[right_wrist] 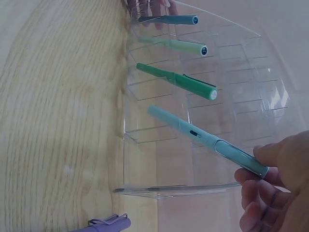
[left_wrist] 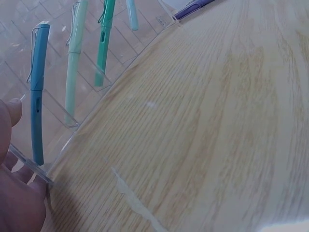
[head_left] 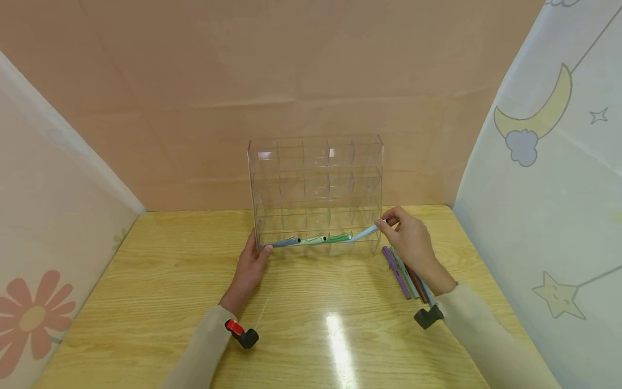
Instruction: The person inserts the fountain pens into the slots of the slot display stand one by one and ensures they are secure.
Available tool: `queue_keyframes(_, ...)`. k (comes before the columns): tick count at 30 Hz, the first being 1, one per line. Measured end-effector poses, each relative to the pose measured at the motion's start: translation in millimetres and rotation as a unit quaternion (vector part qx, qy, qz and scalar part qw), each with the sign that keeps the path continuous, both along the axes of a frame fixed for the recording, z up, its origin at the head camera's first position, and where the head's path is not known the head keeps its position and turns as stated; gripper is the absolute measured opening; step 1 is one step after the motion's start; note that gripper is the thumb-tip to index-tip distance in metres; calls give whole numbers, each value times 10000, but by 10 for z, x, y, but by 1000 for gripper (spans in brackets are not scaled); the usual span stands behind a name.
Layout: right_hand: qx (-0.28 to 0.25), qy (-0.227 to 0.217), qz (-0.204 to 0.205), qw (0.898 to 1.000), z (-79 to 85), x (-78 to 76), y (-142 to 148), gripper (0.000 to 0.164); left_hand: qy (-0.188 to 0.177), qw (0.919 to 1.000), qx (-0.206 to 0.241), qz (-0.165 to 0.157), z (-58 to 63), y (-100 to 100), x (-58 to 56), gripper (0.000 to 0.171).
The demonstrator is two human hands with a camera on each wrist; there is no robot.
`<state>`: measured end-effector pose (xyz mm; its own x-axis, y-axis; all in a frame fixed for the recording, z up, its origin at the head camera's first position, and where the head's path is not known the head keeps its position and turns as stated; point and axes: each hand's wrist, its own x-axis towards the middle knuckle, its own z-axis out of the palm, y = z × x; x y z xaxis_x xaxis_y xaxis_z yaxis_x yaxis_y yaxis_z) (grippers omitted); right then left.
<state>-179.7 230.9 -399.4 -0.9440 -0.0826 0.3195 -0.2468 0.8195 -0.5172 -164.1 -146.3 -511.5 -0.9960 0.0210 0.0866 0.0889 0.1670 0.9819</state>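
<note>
A clear acrylic rack (head_left: 382,183) with rows of compartments stands upright on the table. My left hand (head_left: 250,270) grips its lower left side, thumb in front and fingers behind the panel. My right hand (head_left: 410,243) pinches a light blue pen (right_wrist: 181,126) by its capped end, at the rack's lower right. That pen slants, its other end reaching into the bottom row. Left of it, a blue pen (left_wrist: 38,92), a pale green pen (left_wrist: 72,67) and a green pen (right_wrist: 176,81) lean in separate bottom compartments.
Right of the rack, under my right wrist, lie a purple pen (head_left: 397,273), a grey-green pen (head_left: 405,274), a brown pen (head_left: 418,284) and a blue pen partly hidden by the wrist. A plain backdrop (head_left: 194,135) stands behind the table, with patterned sheets on both sides.
</note>
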Motion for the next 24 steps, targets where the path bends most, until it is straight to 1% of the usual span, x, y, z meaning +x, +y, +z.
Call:
queue_keyframes(6,195,57,110,9997,-54,-18,-40,27,-179,9998,-73,65,32,5,20,76)
queue_keyframes(9,274,0,119,9996,-89,-25,-48,30,-267,9996,-92,80,41,7,28,76)
queue_keyframes(12,245,-85,112,9996,-119,-28,-51,31,-308,9995,-97,74,41,10,22,76)
queue_keyframes(16,181,-110,182,9996,-150,-35,-61,32,-287,9995,-121,48,45,9,24,76)
queue_keyframes(22,156,-254,334,9990,-187,-38,-86,33,-145,9999,-84,36,30,4,21,76)
queue_keyframes(24,152,-276,345,9989,-200,-37,-90,33,-173,9998,-100,47,26,4,23,76)
